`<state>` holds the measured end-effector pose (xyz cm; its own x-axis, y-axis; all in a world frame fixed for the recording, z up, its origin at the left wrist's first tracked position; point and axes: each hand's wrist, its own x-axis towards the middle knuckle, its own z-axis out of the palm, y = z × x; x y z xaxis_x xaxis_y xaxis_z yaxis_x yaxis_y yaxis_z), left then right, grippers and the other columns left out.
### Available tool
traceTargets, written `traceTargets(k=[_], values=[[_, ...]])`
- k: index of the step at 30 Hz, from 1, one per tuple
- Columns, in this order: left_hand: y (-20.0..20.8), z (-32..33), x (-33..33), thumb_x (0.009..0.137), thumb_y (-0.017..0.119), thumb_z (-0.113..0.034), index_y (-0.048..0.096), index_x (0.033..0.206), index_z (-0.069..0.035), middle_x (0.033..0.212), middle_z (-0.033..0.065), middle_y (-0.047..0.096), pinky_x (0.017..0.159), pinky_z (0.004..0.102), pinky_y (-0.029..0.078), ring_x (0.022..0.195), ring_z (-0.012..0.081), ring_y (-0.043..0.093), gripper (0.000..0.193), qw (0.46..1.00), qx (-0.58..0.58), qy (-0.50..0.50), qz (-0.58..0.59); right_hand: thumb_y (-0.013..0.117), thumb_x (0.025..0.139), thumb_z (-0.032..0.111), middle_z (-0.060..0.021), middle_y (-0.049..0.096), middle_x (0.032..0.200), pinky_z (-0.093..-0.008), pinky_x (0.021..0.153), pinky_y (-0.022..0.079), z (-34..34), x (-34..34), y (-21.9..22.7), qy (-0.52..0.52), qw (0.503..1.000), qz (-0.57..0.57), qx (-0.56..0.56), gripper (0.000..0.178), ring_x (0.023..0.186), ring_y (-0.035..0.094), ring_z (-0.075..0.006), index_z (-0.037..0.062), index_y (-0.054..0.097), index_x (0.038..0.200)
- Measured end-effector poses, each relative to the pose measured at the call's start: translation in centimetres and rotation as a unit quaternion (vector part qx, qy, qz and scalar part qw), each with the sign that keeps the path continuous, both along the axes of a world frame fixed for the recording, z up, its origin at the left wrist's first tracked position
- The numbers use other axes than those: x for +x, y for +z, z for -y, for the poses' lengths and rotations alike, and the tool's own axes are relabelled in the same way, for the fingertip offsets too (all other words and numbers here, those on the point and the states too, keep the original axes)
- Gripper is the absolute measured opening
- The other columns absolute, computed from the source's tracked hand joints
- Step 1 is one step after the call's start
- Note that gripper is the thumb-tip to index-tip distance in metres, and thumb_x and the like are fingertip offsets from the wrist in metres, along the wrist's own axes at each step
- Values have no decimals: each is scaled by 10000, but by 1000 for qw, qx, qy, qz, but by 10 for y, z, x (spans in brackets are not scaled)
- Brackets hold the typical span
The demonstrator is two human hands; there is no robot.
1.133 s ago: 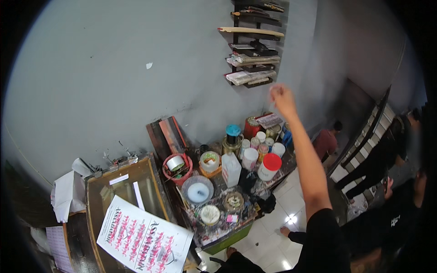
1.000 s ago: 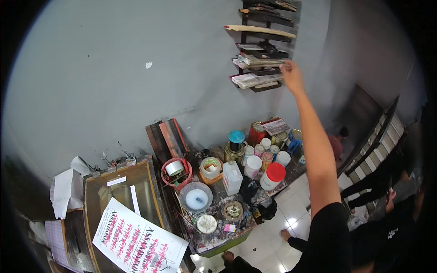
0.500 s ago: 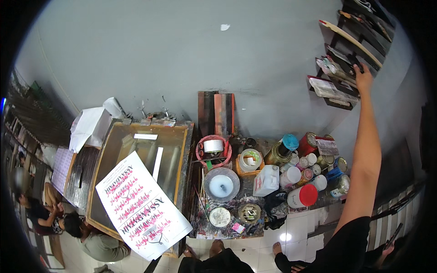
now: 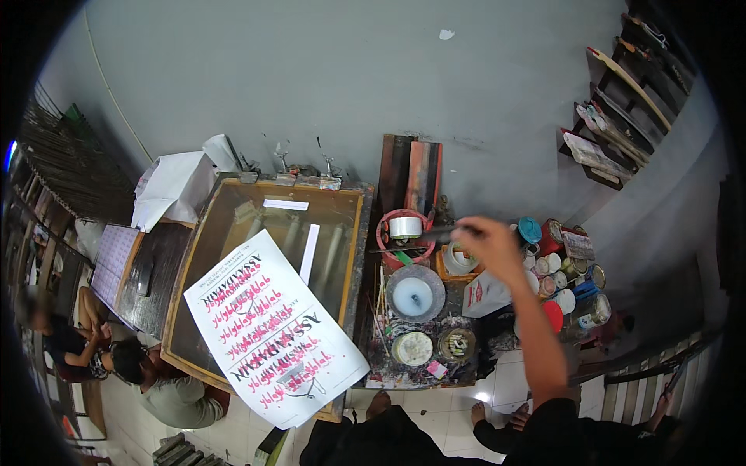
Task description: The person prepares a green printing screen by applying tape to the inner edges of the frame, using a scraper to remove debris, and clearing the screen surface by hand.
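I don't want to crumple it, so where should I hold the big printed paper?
Probably put your grip on the printed paper at its nearest corner, coming from the near side: the sheet lies flat, but that corner pokes past the wooden frame, so it's pinchable.

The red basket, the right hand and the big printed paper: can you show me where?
Red basket [image 4: 381, 231]: head view, on its left rim.
Right hand [image 4: 492, 245]: head view, on its middle.
Printed paper [image 4: 276, 332]: head view, near its middle.
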<state>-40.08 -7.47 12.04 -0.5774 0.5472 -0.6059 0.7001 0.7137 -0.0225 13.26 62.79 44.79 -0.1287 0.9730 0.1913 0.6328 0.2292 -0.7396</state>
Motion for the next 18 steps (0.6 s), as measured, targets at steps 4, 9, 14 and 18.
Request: traceTargets(k=[4,9,14,18], values=[[-15,9,-9,792,824,-294,758,963,-63,868,165,755,744,422,569,776,328,712,295,983,167,-23,69,755,847,382,-271,734,966,-428,860,549,-14,-65,-49,18,996,83,-32,487,925,730,-389,-33,736,1102],[-12,13,-17,879,765,-300,720,969,-13,887,175,727,697,366,576,787,286,698,304,993,109,22,43,758,861,352,-287,727,981,-441,867,548,-18,-88,-47,-33,998,42,-23,443,964,720,-404,-47,735,1051],[-38,26,-30,987,660,-324,693,1017,-5,984,212,711,698,332,584,899,249,708,322,990,116,-59,-53,780,857,374,-298,708,1046,-461,871,543,-28,-78,-76,-9,990,140,33,502,967,708,-413,-52,710,1114],[-40,21,-46,942,688,-345,673,1082,-9,1042,214,707,770,360,544,972,261,695,364,997,74,0,-34,797,842,384,-280,709,1055,-461,867,537,-37,-87,-104,17,989,137,57,528,976,705,-405,-46,698,1131]])
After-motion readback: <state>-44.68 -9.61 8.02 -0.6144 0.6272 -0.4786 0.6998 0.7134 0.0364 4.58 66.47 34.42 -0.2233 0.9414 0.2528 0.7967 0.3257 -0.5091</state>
